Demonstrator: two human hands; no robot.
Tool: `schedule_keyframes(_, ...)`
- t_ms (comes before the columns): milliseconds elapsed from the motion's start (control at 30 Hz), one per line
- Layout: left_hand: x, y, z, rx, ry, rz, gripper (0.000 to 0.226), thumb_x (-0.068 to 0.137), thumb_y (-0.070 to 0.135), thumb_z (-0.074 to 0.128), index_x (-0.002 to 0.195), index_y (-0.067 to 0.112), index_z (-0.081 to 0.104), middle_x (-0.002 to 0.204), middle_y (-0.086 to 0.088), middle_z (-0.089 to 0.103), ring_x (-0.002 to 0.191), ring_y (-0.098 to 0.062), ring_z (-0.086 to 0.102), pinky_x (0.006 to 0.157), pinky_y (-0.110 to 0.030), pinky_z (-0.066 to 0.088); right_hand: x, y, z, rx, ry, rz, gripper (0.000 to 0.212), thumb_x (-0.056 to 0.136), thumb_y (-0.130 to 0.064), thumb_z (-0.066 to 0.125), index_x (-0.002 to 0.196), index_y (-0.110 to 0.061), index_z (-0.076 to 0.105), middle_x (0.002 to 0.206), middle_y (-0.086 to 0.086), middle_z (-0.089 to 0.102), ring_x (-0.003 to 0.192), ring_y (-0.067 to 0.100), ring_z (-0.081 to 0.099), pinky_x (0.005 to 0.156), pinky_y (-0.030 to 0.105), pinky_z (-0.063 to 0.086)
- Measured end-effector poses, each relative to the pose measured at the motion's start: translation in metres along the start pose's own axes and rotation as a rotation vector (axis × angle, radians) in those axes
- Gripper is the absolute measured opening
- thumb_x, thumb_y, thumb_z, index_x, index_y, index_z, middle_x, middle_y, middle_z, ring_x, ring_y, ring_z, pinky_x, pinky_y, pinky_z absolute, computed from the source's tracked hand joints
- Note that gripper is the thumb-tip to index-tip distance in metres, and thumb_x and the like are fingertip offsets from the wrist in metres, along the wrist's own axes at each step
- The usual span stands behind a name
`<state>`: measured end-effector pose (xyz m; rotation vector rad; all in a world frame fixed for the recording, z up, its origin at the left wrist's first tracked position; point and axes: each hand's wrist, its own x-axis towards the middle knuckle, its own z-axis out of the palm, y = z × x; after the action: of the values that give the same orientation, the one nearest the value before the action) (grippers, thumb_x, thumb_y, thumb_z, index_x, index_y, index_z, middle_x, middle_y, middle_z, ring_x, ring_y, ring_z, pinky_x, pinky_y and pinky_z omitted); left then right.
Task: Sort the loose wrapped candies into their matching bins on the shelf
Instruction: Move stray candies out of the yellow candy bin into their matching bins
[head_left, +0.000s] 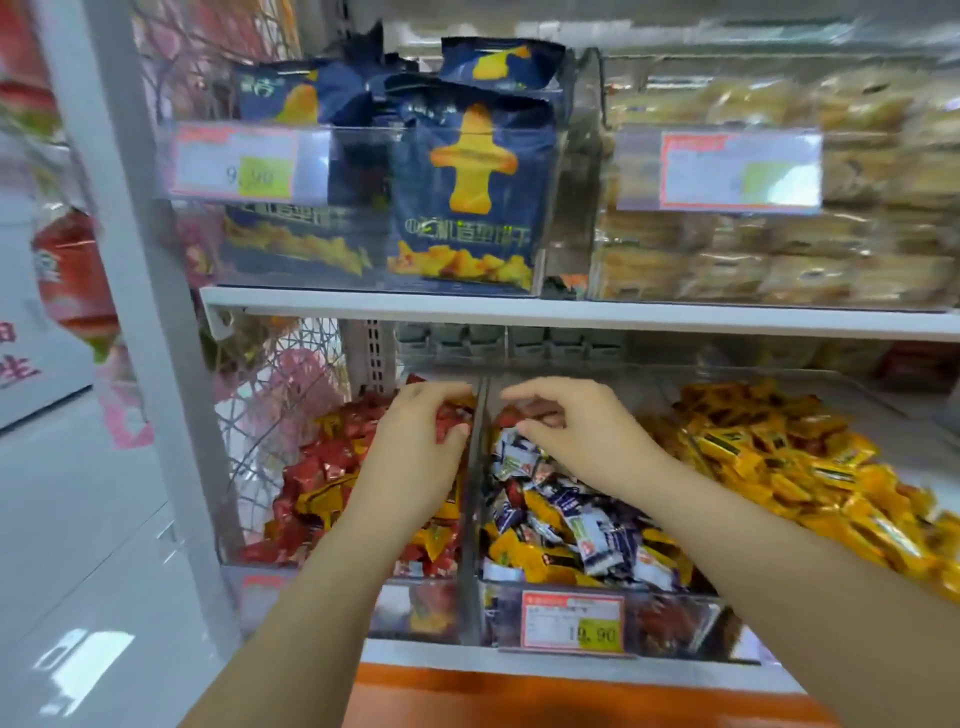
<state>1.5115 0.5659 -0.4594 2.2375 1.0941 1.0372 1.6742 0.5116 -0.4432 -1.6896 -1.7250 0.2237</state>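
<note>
Three clear bins of wrapped candies sit on the lower shelf. The left bin (234, 564) holds mostly red candies (322, 467) with some yellow ones mixed in. The middle bin (675, 613) holds white-and-purple candies (587, 530) mixed with yellow and a few red ones. The right bin holds yellow candies (779, 452). My left hand (415, 457) is over the back of the left bin, its fingers curled round red candies (449, 415). My right hand (576, 431) hovers over the back of the middle bin, fingers curled down toward a red candy (540, 415); whether it grips is unclear.
A clear divider (475, 467) separates the left and middle bins. A price tag (571, 621) hangs on the middle bin's front. The shelf above (623, 312) carries blue snack bags (467, 197) and a bin of pastries (779, 249). A white upright post (135, 260) stands at the left.
</note>
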Motion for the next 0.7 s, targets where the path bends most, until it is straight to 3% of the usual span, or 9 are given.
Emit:
schedule_keyframes(267, 0.004, 0.088, 0.092, -0.137, -0.134, 0.13, 0.03, 0.093, 0.013, 0.055, 0.121, 0.025, 0.06, 0.122, 0.006, 0.056, 0.114, -0.01, 0.051, 0.099, -0.028, 0.042, -0.057, 0.066, -0.077, -0.145, 0.126, 0.059, 0.025, 0.087, -0.013, 0.063, 0.11, -0.023, 0.068, 0.1, -0.014, 0.06, 0.097, 0.002, 0.055, 0.091, 0.016, 0.04)
schedule_keyframes(333, 0.006, 0.102, 0.115, -0.137, -0.165, 0.129, 0.029, 0.094, 0.015, 0.055, 0.119, 0.027, 0.06, 0.116, 0.006, 0.056, 0.107, -0.01, 0.052, 0.092, -0.023, 0.041, -0.068, 0.092, -0.098, -0.179, 0.161, 0.113, 0.023, 0.087, -0.014, 0.064, 0.108, -0.022, 0.069, 0.099, -0.013, 0.06, 0.097, 0.002, 0.054, 0.092, 0.016, 0.039)
schedule_keyframes(433, 0.012, 0.112, 0.143, -0.151, -0.192, 0.119, 0.028, 0.093, 0.017, 0.056, 0.117, 0.03, 0.061, 0.109, 0.007, 0.054, 0.101, -0.011, 0.052, 0.081, -0.019, 0.036, -0.079, 0.135, -0.126, -0.258, 0.164, 0.201, 0.027, 0.086, -0.016, 0.065, 0.113, -0.02, 0.068, 0.112, -0.005, 0.065, 0.107, 0.009, 0.056, 0.086, 0.012, 0.034)
schedule_keyframes(600, 0.023, 0.109, 0.172, -0.151, -0.211, 0.094, 0.028, 0.093, 0.021, 0.056, 0.117, 0.035, 0.059, 0.116, 0.009, 0.054, 0.101, -0.006, 0.049, 0.088, -0.019, 0.039, -0.061, 0.18, -0.141, -0.378, 0.047, 0.293, 0.057, 0.086, -0.034, 0.064, 0.139, -0.023, 0.044, 0.139, 0.002, 0.05, 0.129, 0.019, 0.045, 0.097, 0.02, 0.033)
schedule_keyframes(700, 0.03, 0.105, 0.178, -0.188, -0.218, 0.071, 0.03, 0.092, 0.019, 0.058, 0.117, 0.037, 0.059, 0.108, 0.012, 0.054, 0.085, 0.002, 0.05, 0.07, -0.005, 0.037, -0.036, 0.191, -0.13, -0.369, -0.016, 0.333, 0.066, 0.086, -0.046, 0.061, 0.143, -0.026, 0.034, 0.142, 0.004, 0.045, 0.128, 0.023, 0.044, 0.102, 0.027, 0.035)
